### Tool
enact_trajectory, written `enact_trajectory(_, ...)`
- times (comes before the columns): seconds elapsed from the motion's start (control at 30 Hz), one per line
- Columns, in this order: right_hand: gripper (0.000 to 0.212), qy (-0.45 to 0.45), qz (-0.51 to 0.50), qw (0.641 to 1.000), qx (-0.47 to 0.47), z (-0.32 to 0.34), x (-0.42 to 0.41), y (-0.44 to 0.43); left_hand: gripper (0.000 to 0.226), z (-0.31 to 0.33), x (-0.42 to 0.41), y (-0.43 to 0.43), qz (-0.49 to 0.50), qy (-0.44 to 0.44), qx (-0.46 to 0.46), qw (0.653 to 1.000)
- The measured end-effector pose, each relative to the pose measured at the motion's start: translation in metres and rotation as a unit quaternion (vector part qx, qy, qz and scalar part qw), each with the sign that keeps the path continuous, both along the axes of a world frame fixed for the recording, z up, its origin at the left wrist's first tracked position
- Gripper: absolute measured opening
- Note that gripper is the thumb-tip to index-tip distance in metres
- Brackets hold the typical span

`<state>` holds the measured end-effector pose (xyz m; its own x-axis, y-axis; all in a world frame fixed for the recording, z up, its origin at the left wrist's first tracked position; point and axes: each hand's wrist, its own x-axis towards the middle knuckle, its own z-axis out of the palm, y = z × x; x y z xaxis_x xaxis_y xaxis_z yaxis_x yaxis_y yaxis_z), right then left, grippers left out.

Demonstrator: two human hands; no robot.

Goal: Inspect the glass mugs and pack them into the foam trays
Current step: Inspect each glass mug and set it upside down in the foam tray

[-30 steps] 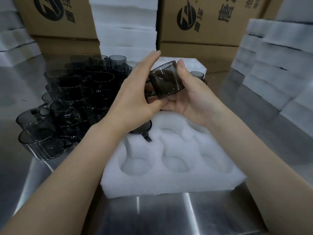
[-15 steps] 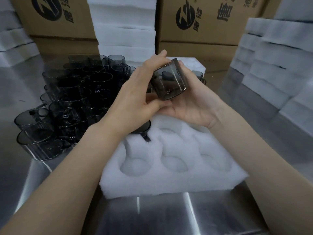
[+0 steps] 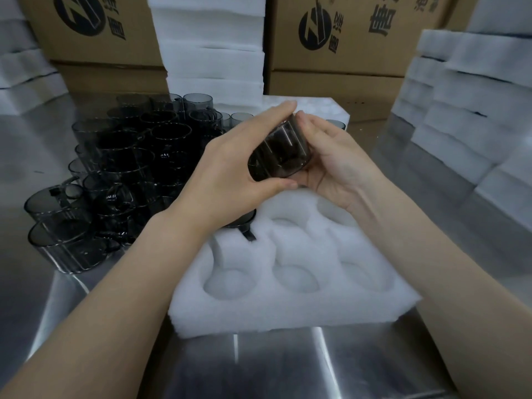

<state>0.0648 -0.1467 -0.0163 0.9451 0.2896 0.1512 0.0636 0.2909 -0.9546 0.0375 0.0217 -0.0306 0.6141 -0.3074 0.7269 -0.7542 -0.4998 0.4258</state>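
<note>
A smoky grey glass mug (image 3: 280, 155) is held tilted on its side above the white foam tray (image 3: 290, 309). My left hand (image 3: 230, 174) grips it from the left, thumb under its base and fingers over its top. From the right, my right hand (image 3: 334, 159) cups the mug, fingers curled round its rim. One mug (image 3: 244, 221) sits in a far-left tray pocket, mostly hidden under my left wrist, its handle sticking out. The near pockets of the tray hold nothing.
Several loose smoky mugs (image 3: 121, 174) crowd the steel table (image 3: 259, 367) on the left. Another foam tray with mugs (image 3: 331, 110) lies behind my hands. Foam stacks (image 3: 472, 110) rise at right and back centre (image 3: 213, 53); cardboard boxes (image 3: 354, 38) line the back.
Both hands have lowered the mug slightly and turned it, so its side rather than its base now faces me. The fingers of my left hand have closed over its top.
</note>
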Motion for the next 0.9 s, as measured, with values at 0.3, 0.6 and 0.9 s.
enact_trajectory(0.3, 0.028, -0.017, -0.026, 0.999, -0.04, 0.0, -0.003, 0.0, 0.078, 0.001, 0.004, -0.001, -0.016, -0.02, 0.02, 0.999)
enact_trajectory(0.6, 0.052, -0.124, 0.037, 0.985, -0.111, -0.007, -0.002, 0.0, 0.083, -0.002, 0.011, 0.002, 0.073, 0.087, -0.064, 0.991)
enact_trajectory(0.9, 0.008, -0.196, -0.084, 0.97, -0.117, -0.003, -0.011, 0.005, 0.074, 0.002, 0.007, -0.002, 0.032, 0.093, -0.001, 0.995)
